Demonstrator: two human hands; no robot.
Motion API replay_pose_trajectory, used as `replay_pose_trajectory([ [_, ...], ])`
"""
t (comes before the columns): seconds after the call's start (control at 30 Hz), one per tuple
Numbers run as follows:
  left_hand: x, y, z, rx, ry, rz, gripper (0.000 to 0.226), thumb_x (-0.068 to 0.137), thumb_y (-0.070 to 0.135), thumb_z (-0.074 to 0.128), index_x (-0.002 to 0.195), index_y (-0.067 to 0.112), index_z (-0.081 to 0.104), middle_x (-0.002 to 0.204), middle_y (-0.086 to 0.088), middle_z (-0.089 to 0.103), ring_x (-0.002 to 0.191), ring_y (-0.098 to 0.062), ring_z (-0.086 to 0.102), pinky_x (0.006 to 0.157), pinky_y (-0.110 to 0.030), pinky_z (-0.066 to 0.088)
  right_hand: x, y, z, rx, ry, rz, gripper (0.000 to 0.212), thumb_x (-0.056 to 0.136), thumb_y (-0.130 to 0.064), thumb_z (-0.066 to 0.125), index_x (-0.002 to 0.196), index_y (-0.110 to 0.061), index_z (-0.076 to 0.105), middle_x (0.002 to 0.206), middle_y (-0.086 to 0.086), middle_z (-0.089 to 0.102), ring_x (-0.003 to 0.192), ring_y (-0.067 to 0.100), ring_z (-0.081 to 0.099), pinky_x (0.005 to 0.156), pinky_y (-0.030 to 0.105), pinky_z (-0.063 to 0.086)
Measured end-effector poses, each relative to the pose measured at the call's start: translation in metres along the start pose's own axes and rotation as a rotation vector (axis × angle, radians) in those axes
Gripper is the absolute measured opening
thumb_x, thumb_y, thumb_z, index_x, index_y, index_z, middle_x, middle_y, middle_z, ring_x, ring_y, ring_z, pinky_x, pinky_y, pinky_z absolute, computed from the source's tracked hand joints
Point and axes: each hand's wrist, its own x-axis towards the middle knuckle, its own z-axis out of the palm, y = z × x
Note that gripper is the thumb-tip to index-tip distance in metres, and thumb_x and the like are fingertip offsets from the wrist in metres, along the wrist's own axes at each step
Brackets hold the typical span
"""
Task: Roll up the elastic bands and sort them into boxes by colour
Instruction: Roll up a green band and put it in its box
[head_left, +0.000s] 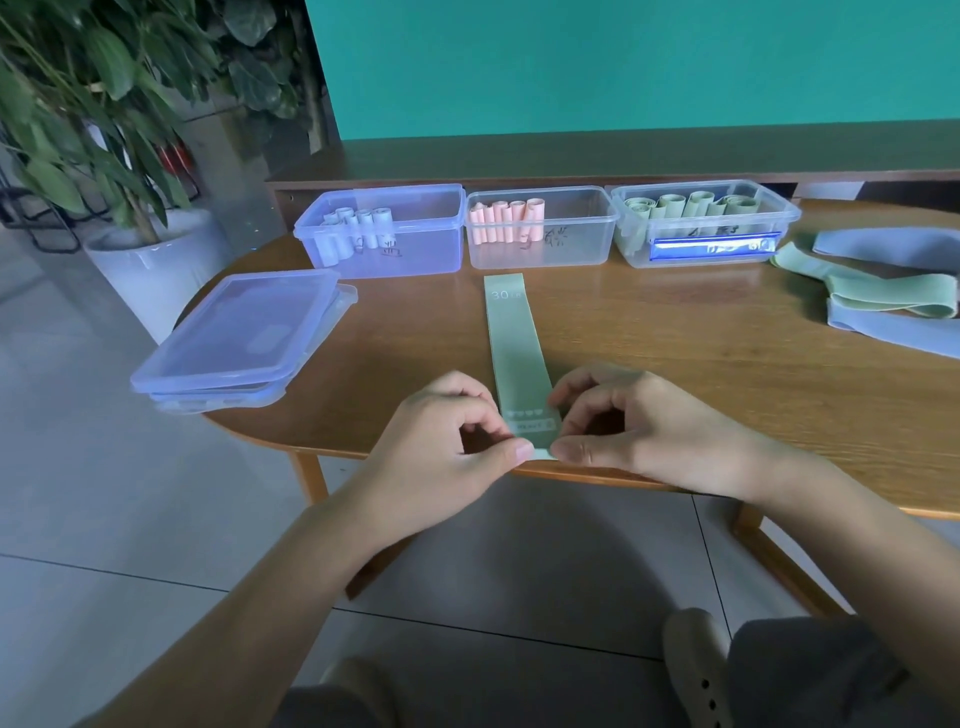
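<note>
A green elastic band (514, 343) lies flat and straight on the wooden table (675, 353), running from the boxes toward me. My left hand (447, 431) and my right hand (628, 421) pinch its near end at the table's front edge, thumbs almost touching. Three clear boxes stand in a row at the back: the left box (421, 249) holds rolled blue bands, the middle box (571, 244) rolled pink bands, the right box (779, 213) rolled green bands.
Loose green bands (852, 291) and blue bands (893, 327) lie in a heap at the table's right. Stacked clear lids (239, 338) overhang the left edge. A potted plant (140, 265) stands on the floor to the left. A wooden ledge runs behind the boxes.
</note>
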Motion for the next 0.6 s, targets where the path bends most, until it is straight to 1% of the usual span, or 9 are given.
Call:
replay_pose_trajectory([
  [0.1, 0.0016, 0.0015, -0.0011, -0.011, 0.003, -0.008, 0.012, 0.082, 0.039, 0.075, 0.082, 0.028, 0.072, 0.098, 0.017, 0.057, 0.094, -0.004, 0.057, 0.073, -0.007, 0.041, 0.0039, 0.0023, -0.0037, 0.001, -0.01, 0.055, 0.02, 0.081, -0.044, 0.079, 0.076, -0.026, 0.076, 0.116, -0.029, 0.056, 0.103, -0.002, 0.057, 0.08, 0.014, 0.043],
  [0.17, 0.0021, 0.0022, -0.0025, -0.032, 0.006, -0.005, 0.006, 0.083, 0.032, 0.077, 0.082, 0.031, 0.071, 0.097, 0.017, 0.058, 0.093, -0.006, 0.055, 0.072, -0.007, 0.039, 0.0054, 0.0018, -0.0044, 0.017, -0.016, 0.059, 0.018, 0.081, -0.043, 0.08, 0.077, -0.026, 0.075, 0.116, -0.029, 0.055, 0.1, -0.002, 0.057, 0.078, 0.014, 0.041],
  [0.23, 0.0025, 0.0016, -0.0029, -0.059, -0.009, 0.017, 0.009, 0.084, 0.024, 0.077, 0.084, 0.032, 0.072, 0.095, 0.017, 0.06, 0.091, -0.007, 0.055, 0.07, -0.007, 0.037, 0.0056, -0.0001, -0.0042, 0.045, -0.008, 0.022, 0.01, 0.081, -0.035, 0.083, 0.08, -0.028, 0.075, 0.116, -0.021, 0.057, 0.099, -0.004, 0.056, 0.08, 0.012, 0.039],
  [0.3, 0.0028, 0.0, -0.002, -0.076, -0.043, 0.054, 0.011, 0.086, 0.02, 0.075, 0.087, 0.031, 0.075, 0.092, 0.016, 0.063, 0.088, -0.008, 0.058, 0.07, -0.009, 0.04, 0.004, -0.0026, -0.0039, 0.069, -0.012, -0.043, 0.008, 0.081, -0.028, 0.083, 0.085, -0.029, 0.076, 0.117, -0.014, 0.059, 0.106, -0.006, 0.054, 0.086, 0.008, 0.037],
  [0.33, 0.0028, -0.0011, -0.0014, -0.072, -0.056, 0.07, 0.011, 0.087, 0.019, 0.075, 0.088, 0.03, 0.076, 0.09, 0.014, 0.064, 0.087, -0.009, 0.059, 0.07, -0.012, 0.043, 0.003, -0.0036, -0.0038, 0.073, -0.023, -0.074, 0.008, 0.082, -0.028, 0.081, 0.088, -0.03, 0.077, 0.117, -0.013, 0.059, 0.11, -0.004, 0.054, 0.09, 0.007, 0.037],
  [0.43, 0.0022, -0.0035, -0.0004, -0.028, -0.068, 0.093, 0.007, 0.088, 0.024, 0.074, 0.091, 0.029, 0.077, 0.089, 0.015, 0.065, 0.088, -0.01, 0.061, 0.069, -0.019, 0.048, 0.0003, -0.0028, -0.0024, 0.043, -0.041, -0.174, 0.008, 0.086, -0.03, 0.076, 0.094, -0.03, 0.078, 0.111, -0.011, 0.063, 0.111, 0.006, 0.057, 0.091, 0.01, 0.038],
  [0.53, 0.0012, -0.0027, -0.001, -0.03, -0.061, 0.083, 0.005, 0.083, 0.032, 0.077, 0.088, 0.033, 0.076, 0.089, 0.016, 0.065, 0.087, -0.011, 0.061, 0.069, -0.023, 0.05, -0.0017, -0.0013, -0.0006, -0.012, -0.02, -0.219, 0.008, 0.089, -0.029, 0.074, 0.096, -0.031, 0.078, 0.109, -0.011, 0.064, 0.11, 0.008, 0.059, 0.091, 0.013, 0.04],
  [0.6, 0.0023, -0.0025, -0.0004, -0.032, -0.046, 0.087, 0.005, 0.082, 0.032, 0.079, 0.086, 0.034, 0.076, 0.087, 0.015, 0.065, 0.085, -0.011, 0.061, 0.069, -0.025, 0.05, -0.0024, 0.0002, 0.0004, -0.046, -0.007, -0.235, 0.007, 0.089, -0.028, 0.075, 0.096, -0.03, 0.078, 0.109, -0.011, 0.063, 0.109, 0.009, 0.06, 0.091, 0.017, 0.042],
])
